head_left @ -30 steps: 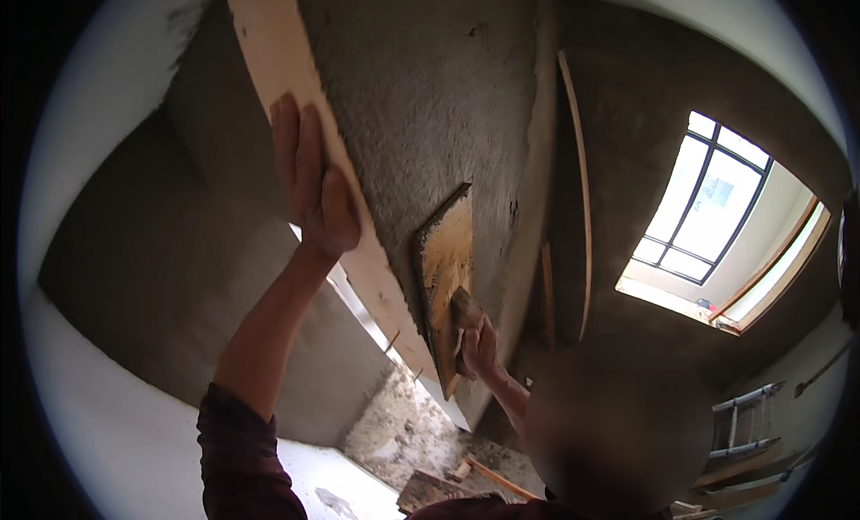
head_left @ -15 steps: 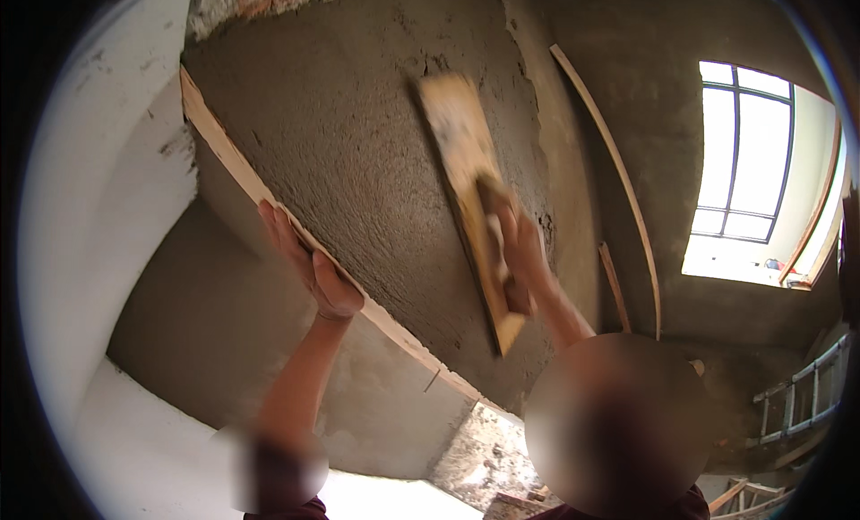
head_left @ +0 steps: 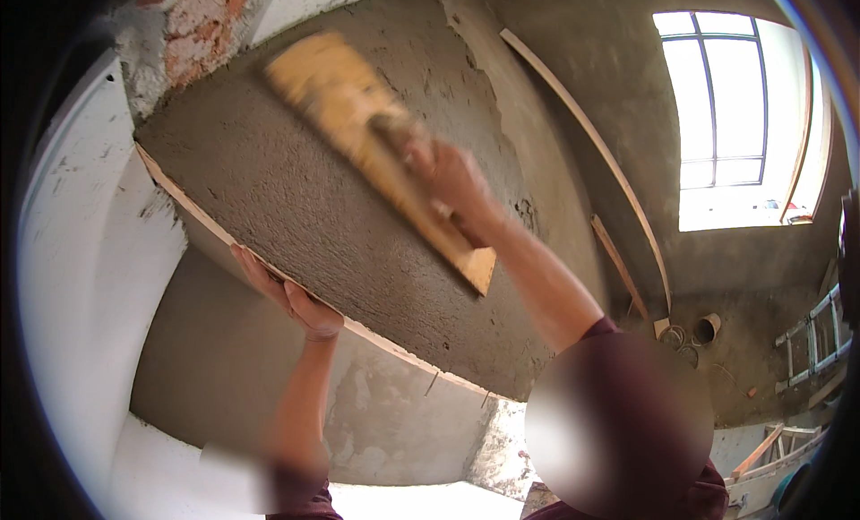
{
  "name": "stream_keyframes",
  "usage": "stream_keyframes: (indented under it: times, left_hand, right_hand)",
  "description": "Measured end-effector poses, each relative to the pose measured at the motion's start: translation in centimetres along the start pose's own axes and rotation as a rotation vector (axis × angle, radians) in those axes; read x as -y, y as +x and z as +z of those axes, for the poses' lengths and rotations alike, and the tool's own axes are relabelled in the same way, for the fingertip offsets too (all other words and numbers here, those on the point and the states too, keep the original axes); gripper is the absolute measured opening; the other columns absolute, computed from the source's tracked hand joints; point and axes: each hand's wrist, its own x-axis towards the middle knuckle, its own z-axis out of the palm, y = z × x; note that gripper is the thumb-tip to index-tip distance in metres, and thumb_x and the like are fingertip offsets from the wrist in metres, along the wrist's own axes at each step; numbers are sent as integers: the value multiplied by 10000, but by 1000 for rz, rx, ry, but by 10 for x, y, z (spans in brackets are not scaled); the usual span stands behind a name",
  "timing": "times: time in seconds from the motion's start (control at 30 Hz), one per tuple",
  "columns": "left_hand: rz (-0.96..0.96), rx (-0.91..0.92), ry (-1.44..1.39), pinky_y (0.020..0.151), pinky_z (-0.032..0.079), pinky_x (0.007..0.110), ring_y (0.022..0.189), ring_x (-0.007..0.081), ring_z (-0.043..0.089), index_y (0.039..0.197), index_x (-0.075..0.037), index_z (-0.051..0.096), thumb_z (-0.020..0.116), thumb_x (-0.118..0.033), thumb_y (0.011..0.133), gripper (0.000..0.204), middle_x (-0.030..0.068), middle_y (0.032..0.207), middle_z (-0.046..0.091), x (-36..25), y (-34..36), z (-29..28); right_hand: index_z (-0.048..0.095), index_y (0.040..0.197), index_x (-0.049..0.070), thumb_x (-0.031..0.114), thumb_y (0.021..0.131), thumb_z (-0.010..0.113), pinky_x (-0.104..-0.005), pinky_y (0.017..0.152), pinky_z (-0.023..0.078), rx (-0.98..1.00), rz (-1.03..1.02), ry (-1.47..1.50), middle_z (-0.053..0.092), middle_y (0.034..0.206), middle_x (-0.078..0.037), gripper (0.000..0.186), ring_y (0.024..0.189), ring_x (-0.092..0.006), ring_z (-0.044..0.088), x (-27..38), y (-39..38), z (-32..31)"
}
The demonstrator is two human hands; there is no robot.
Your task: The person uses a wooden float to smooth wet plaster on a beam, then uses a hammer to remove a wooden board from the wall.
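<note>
One float [head_left: 351, 130], mid-panel on the wet cement panel [head_left: 296, 215], far end toward its upper edge. Your right hand [head_left: 452, 184] has its fingers closed round the handle. Your left hand [head_left: 305, 307] is flat to the wooden board [head_left: 385, 343] on the panel's lower edge, fingers extended. Counts: one board, two thin pins [head_left: 432, 383] below it, two loose wood strips [head_left: 609, 154] past the right edge, one window [head_left: 717, 99], one bucket [head_left: 707, 328], one ladder [head_left: 815, 336]. Float's motion-blurred; can't tell if its face touches cement. Handle mostly hidden by your grip. Smears cover your right upper arm and left elbow.
</note>
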Motion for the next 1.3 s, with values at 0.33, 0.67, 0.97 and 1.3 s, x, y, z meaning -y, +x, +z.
stream_keyframes:
  times: [0.33, 0.67, 0.97, 1.3]
  left_hand:
    - [163, 165, 99, 1178, 148, 571, 1463, 408, 77, 1502, -183, 101, 543, -465, 938, 769, 222, 1554, 54, 18, -8, -13]
    - [48, 194, 93, 1148, 214, 576, 1439, 435, 132, 1507, -83, 94, 534, -590, 884, 916, 257, 1515, 117, 14, -13, -13]
    - [505, 270, 296, 1070, 264, 629, 1450, 412, 87, 1479, -106, 109, 508, -709, 833, 970, 259, 1477, 188, 48, -7, -18]
    - [348, 241, 315, 1118, 267, 542, 1445, 363, 144, 1520, -168, 98, 500, -669, 863, 919, 214, 1525, 118, 41, -11, -19]
  right_hand:
    - [657, 978, 0, 334, 980, 504, -402, 705, 529, -60, 547, 244, 685, 861, -199, 367, 794, -248, 682, -137, -309, 37]
    - [587, 859, -2, 521, 937, 525, -433, 554, 473, 23, 202, 213, 588, 658, -201, 533, 575, -302, 597, 12, -164, 1]
    - [639, 1105, 101, 439, 1005, 406, -466, 769, 509, -69, 308, -116, 686, 951, -165, 422, 901, -369, 649, -207, -176, 30]
    - [607, 1016, -6, 348, 973, 531, -415, 624, 520, 14, 694, 330, 676, 825, -195, 364, 690, -275, 662, -59, -409, 42]
